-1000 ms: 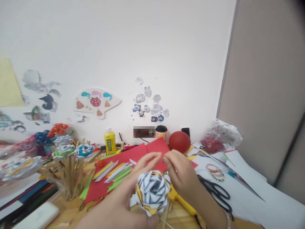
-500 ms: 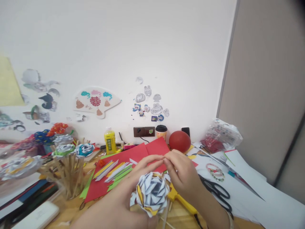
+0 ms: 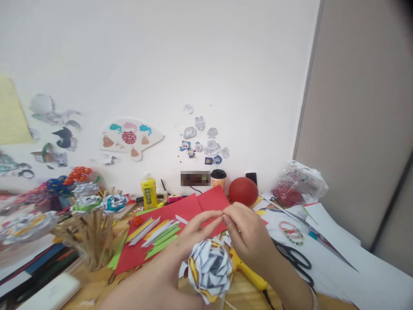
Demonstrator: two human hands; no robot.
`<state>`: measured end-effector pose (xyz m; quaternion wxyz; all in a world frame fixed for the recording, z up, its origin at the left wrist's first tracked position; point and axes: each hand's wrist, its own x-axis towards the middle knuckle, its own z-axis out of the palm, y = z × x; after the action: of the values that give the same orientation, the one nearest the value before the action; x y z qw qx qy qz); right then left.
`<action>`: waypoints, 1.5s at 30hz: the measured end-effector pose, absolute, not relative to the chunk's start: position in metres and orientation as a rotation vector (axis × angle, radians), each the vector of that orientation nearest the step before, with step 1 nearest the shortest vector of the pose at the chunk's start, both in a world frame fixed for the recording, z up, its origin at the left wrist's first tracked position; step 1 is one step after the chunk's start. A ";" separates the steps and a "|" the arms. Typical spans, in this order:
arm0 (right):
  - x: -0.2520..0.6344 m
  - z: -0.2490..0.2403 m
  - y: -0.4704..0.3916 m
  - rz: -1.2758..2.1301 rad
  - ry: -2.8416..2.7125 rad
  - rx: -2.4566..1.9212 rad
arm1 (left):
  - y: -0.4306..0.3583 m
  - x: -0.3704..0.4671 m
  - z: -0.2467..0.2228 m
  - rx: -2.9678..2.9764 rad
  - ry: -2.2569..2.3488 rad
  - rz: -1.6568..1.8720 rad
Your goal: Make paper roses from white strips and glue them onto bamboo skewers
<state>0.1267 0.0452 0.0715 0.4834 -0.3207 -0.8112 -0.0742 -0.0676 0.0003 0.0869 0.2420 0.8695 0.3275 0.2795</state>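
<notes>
My left hand (image 3: 180,258) curves round a white and yellow folded-paper flower (image 3: 210,270), its thumb low beside the bloom and its fingers reaching forward. At the fingertips it meets my right hand (image 3: 247,230), whose thumb and forefinger are pinched together; anything between them is too small to make out. Under the right hand lies a yellow glue gun (image 3: 250,273) with a black cord. Folded strips in white, yellow and green (image 3: 158,234) rest on red paper (image 3: 180,206) beyond the left hand.
Black-handled scissors (image 3: 295,258) and a beaded bracelet (image 3: 292,232) lie on white paper at the right. A red ball (image 3: 243,192), a lidded cup (image 3: 218,180) and a yellow bottle (image 3: 149,191) stand by the wall. Wooden sticks (image 3: 93,239) fill a container at the left.
The paper flower has shifted slightly right and down, and has turned a little. Both hands remain nearly where they were, fingertips still together.
</notes>
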 end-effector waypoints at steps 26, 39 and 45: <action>0.129 0.073 0.051 -0.212 -2.002 -0.694 | 0.007 -0.083 0.087 1.988 0.761 0.972; 0.126 0.074 0.052 0.198 -1.745 -0.525 | 0.020 -0.070 0.067 1.503 0.379 0.903; 0.129 0.068 0.060 0.224 -1.638 -0.709 | 0.022 -0.072 0.072 1.515 0.445 0.908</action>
<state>0.1293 0.0597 0.0681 0.6220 -0.3084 -0.7131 0.0975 -0.0724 0.0220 0.0724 0.6133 0.6570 0.1928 0.3938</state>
